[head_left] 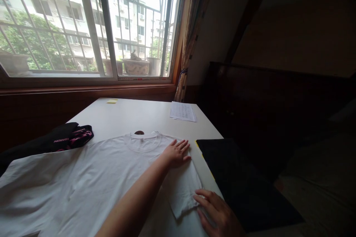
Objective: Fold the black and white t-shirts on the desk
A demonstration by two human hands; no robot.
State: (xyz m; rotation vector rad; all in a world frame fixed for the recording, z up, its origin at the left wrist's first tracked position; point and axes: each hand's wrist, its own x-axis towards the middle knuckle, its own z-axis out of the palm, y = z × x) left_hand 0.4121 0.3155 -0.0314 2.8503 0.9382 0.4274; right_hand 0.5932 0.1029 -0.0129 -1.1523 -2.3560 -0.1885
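Head view: mostly flat, a few wrinkles to go

So the plain white short-sleeved fabric T-shirt [102,177] lies spread on a smooth white tabletop [141,113]. Left hand [178,152] rests flat on it, fingers spread, gripping nothing. Right hand [218,211] has loosely bent fingers at the white sleeve hem [185,209]; can't tell if it's pinching. Spreading looks mostly done, imo; what's left is probably creases, plus that slightly rumpled hem.

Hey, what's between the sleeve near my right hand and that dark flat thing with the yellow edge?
A strip of white tabletop, with your right hand over its near end beside the sleeve, as the head view shows.
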